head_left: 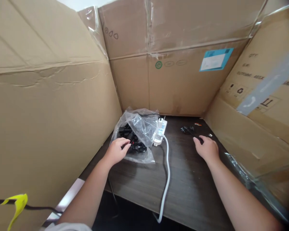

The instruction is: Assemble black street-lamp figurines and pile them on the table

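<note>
Left hand, half-open, apparently empty, needed gentleness at the bag; right hand, near the table's right edge, hid its grip.

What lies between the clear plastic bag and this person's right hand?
The head view shows a white power strip and its white cord there, then dark tabletop between the cord and the right hand.

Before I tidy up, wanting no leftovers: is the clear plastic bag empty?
Not empty: black items show through the clear plastic bag. How full it is, I cannot tell.
</note>
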Action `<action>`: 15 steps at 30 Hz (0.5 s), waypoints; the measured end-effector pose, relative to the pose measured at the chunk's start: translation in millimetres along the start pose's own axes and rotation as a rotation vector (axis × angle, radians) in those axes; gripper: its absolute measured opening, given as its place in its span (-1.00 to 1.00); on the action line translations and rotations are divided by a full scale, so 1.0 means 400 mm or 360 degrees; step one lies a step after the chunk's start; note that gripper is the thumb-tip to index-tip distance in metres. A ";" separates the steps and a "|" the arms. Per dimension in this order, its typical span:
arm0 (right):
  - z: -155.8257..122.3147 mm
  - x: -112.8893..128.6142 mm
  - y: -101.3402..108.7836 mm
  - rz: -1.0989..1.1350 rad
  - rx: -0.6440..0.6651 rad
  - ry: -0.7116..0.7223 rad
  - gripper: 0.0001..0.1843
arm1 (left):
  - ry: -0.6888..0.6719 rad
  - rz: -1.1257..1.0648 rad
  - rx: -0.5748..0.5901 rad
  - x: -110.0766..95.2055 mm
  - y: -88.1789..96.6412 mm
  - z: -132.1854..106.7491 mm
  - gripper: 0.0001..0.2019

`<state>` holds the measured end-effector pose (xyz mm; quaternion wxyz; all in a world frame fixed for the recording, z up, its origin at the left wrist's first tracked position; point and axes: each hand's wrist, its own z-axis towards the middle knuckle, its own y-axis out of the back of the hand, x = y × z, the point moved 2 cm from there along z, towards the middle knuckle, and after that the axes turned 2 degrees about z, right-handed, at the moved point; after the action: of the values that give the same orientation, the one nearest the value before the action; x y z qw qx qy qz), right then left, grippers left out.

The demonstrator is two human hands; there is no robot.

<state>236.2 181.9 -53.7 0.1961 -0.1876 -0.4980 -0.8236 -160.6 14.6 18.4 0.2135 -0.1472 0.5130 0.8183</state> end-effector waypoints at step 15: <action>-0.013 0.004 0.010 -0.0013 -0.0210 0.0166 -0.36 | 0.0184 0.0522 0.0058 -0.016 -0.031 0.150 -0.76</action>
<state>236.2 175.2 -52.2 0.2055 -0.1551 -0.4325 -0.8641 -150.1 72.3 37.6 0.0499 -0.1046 0.5563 0.8229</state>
